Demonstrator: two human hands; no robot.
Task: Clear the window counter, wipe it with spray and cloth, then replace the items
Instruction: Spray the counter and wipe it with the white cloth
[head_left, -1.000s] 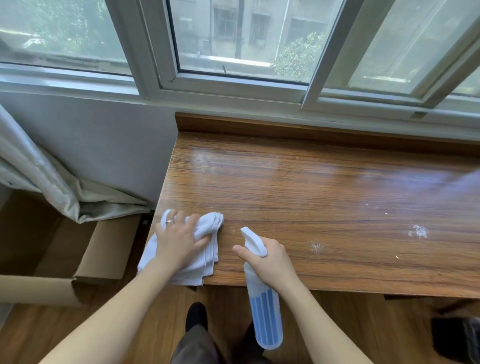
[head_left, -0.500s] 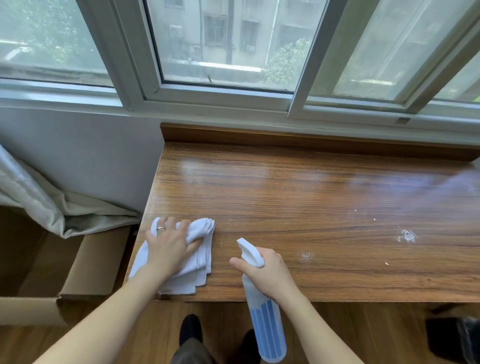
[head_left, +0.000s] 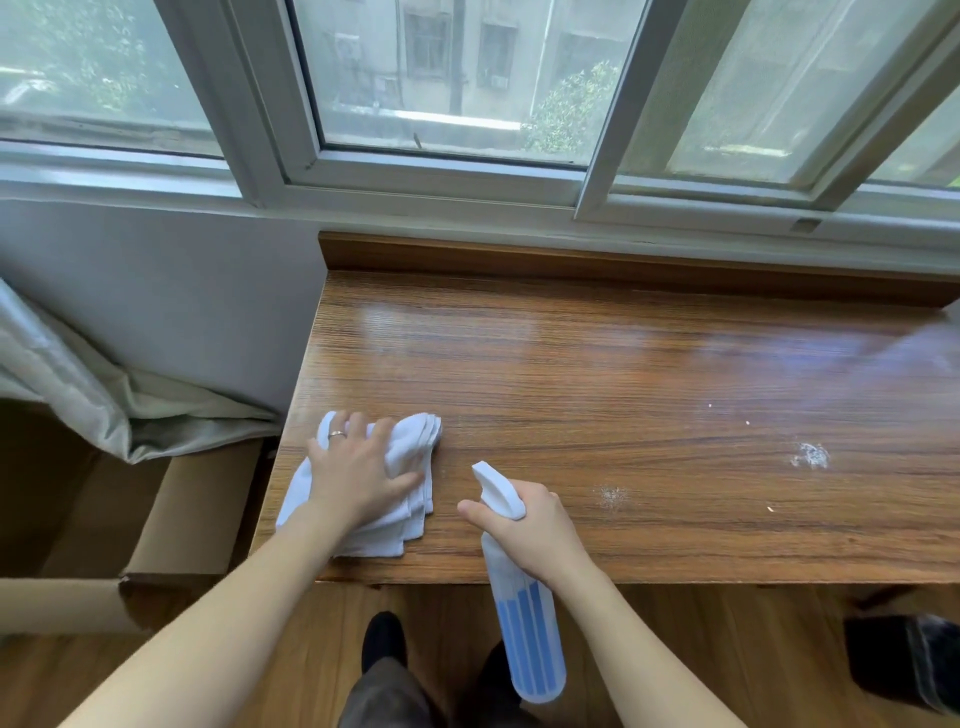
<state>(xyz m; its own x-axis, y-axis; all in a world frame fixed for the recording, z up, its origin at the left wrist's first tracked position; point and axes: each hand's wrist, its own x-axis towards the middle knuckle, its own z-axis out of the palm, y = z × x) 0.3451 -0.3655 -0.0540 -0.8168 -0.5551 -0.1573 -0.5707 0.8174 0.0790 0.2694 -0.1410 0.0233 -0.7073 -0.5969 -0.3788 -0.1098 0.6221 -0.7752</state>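
The wooden window counter (head_left: 597, 374) is bare of items. A folded white cloth (head_left: 410, 447) lies at its front left corner, and my left hand (head_left: 358, 478) presses down on it with spread fingers. My right hand (head_left: 530, 530) grips the neck of a white and blue spray bottle (head_left: 530, 639). The bottle's nozzle points up and left over the counter's front edge, and its body hangs below the edge. Two white spray patches sit on the wood, one (head_left: 612, 496) just right of my right hand, another (head_left: 810, 456) farther right.
An open cardboard box (head_left: 192, 509) stands on the floor left of the counter, with a grey curtain (head_left: 78, 395) draped over it. A dark object (head_left: 904, 660) sits on the floor at lower right. The window frame (head_left: 441, 182) runs along the back.
My view has tilted and shifted a little. Both hands keep their places: the left on the cloth, the right on the bottle.
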